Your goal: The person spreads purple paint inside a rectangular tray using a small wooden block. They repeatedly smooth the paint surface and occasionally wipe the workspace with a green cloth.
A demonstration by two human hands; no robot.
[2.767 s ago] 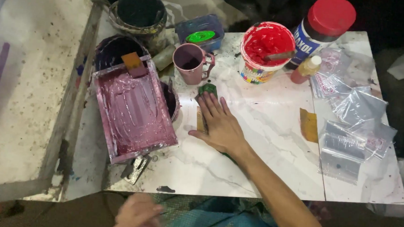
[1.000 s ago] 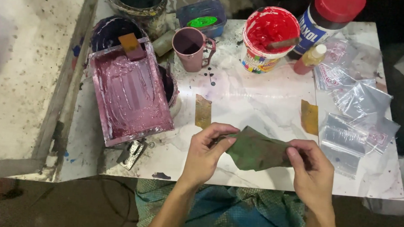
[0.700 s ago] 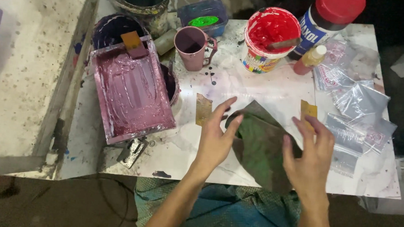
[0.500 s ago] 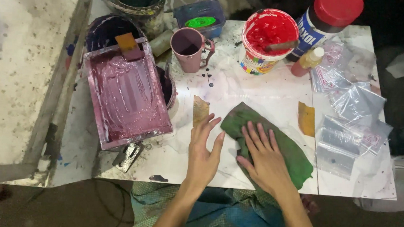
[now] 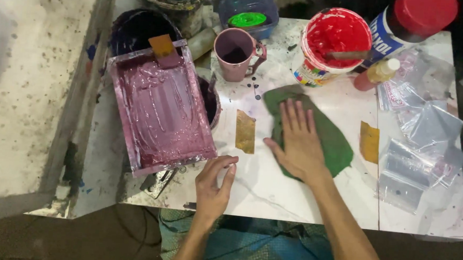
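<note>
Cloth: a green cloth (image 5: 321, 134) lies flat on the white table (image 5: 302, 197), below the red pot and between two tan tape strips.
Cloth axis: its long side runs on a slant, from upper left near the cup down to lower right.
My right hand: my right hand (image 5: 297, 144) rests palm-down on the cloth's left half, fingers spread and pointing away from me; it grips nothing.
My left hand: my left hand (image 5: 215, 184) sits on the table's near edge, just below the tray's corner, fingers loosely curled with thumb and forefinger close together; whether they pinch anything I cannot tell.
Nearer hand: the right is on the cloth; the left lies apart from it, down and to the left, past the left tape (image 5: 245, 131).
Tray: a frame tray (image 5: 161, 108) smeared with mauve ink, left of the cloth.
Cup: a mauve cup (image 5: 236, 52), beyond the cloth.
Red pot: round, white-walled with a coloured label band, full of red ink, a stick across it (image 5: 335, 38).
Bottle: tall, blue label, red cap, far right corner (image 5: 408, 26).
Small tub: blue, with green ink, far edge (image 5: 248, 12).
Bags: clear plastic bags (image 5: 426, 140) heaped on the right.
Right tape: tan strip (image 5: 369, 142) between cloth and bags.
</note>
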